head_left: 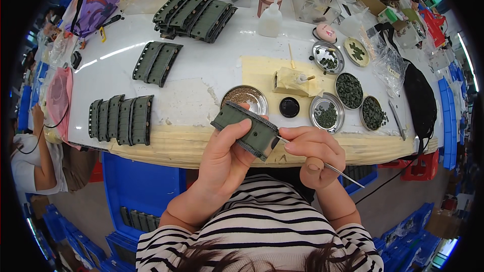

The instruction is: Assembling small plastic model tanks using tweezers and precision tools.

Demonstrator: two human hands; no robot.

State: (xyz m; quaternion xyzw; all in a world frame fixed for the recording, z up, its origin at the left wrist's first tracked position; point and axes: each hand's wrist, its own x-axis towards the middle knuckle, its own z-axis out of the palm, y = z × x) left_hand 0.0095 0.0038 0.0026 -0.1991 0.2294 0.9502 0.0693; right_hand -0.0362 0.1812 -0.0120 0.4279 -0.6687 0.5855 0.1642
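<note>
My left hand (222, 153) grips a dark green camouflage plastic piece (259, 140) with ridged edges and a small hole, its thumb across the top. In my right hand (322, 153) is a thin pointed metal tool (348, 177), pinched like a pen. Its front tip meets the right edge of the piece; the other end sticks out to the lower right. A tan covering wraps one of my right fingertips. Just beyond the piece stands a round metal tin (263, 102) of brown grains, with a small black round dish (289, 107) beside it.
Tins of small dark green parts (349, 90) stand at right, near metal tweezers (396, 118). Similar green pieces sit in rows (121, 120) and a stack (194, 17) at left. A white squeeze bottle (270, 21) is farther back. Another person (43, 163) sits at far left.
</note>
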